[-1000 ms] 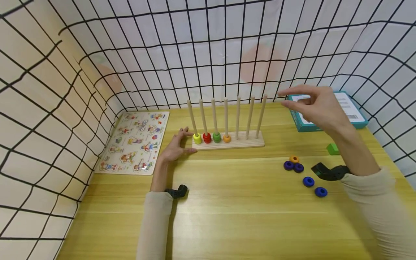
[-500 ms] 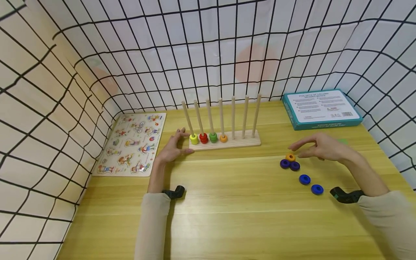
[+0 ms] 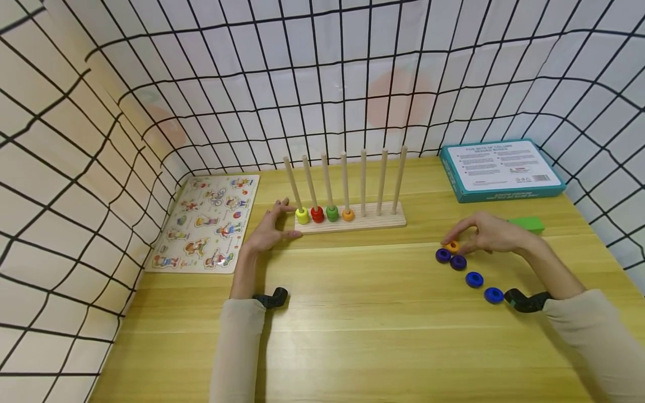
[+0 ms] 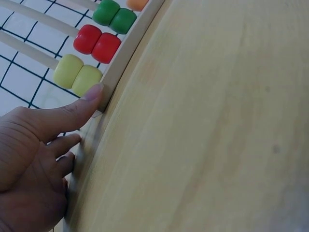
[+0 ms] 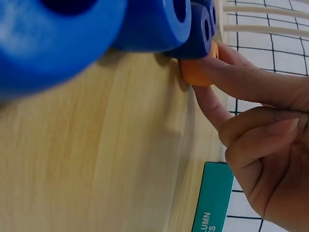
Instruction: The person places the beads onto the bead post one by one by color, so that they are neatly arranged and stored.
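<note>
My left hand holds the left end of a wooden peg stand, thumb at its front edge, fingers behind. Pairs of yellow, red and green beads sit on its first three pegs. One orange bead is on the following peg; the three pegs at the right are bare. At the right, my right hand pinches a loose orange bead between thumb and index finger, low at the table. Two purple beads lie against it, and two blue beads lie closer to me.
A green block lies behind the right hand. Farther back is a teal box with a white printed label. A picture puzzle board lies left of the left hand. Black wire mesh encloses the table's back and sides.
My right hand has come down from beside the pegs to the loose beads, and its fingers have closed on the orange one. My left hand stays at the stand's end.
</note>
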The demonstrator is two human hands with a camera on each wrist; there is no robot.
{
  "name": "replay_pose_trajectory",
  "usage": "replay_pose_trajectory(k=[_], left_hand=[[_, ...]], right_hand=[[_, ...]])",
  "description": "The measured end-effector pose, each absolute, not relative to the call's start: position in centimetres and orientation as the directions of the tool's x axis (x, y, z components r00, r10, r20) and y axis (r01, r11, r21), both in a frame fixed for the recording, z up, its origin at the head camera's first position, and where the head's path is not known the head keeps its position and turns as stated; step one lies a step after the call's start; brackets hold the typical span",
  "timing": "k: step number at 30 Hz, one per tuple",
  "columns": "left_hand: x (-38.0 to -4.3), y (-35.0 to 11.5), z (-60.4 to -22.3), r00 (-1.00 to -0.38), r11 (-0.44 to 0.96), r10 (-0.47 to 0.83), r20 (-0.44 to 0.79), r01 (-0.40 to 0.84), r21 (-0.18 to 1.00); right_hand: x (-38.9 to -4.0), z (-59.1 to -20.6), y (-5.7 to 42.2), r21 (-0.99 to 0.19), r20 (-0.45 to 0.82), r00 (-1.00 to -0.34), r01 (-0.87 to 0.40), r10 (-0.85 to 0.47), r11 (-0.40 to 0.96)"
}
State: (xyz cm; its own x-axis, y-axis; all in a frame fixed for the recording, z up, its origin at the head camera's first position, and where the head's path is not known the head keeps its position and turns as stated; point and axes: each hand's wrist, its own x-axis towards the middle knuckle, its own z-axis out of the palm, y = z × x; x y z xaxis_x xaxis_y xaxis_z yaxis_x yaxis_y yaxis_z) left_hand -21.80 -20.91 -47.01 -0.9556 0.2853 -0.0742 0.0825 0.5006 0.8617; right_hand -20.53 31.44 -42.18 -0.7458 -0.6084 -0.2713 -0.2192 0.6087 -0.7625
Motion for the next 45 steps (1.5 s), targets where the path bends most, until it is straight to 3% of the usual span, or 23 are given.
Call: replay_pose_trajectory(k=[19,26,33,45], left_hand=[[-21.9,-21.1,-47.2,-0.949,0.472,0.312,-0.047,0.111,0.875],[-21.9,-20.9,-47.0,-0.949,0.474,0.308,-0.064,0.095,0.876],[-20.3,-20.0,-44.0,-0.945,0.454,0.322,-0.060,0.099,0.886],[-21.1,-20.4,-45.4,-0.945,0.462,0.318,-0.078,0.083,0.883]], right_hand=[[-20.3,-42.4,32.7,-0.714,-0.267,-0.824,-0.179,-0.499,0.677],[-20.1,-41.8,31.5,-0.702,-0.081,-0.878,-0.285,-0.471,0.652],[-19.9,-38.4,28.7,-0.734,0.063,-0.930,-0.290,-0.363,0.614],[-20.2,-31.8,23.7,-0.793,0.240,-0.920,-0.370,-0.310,0.484]])
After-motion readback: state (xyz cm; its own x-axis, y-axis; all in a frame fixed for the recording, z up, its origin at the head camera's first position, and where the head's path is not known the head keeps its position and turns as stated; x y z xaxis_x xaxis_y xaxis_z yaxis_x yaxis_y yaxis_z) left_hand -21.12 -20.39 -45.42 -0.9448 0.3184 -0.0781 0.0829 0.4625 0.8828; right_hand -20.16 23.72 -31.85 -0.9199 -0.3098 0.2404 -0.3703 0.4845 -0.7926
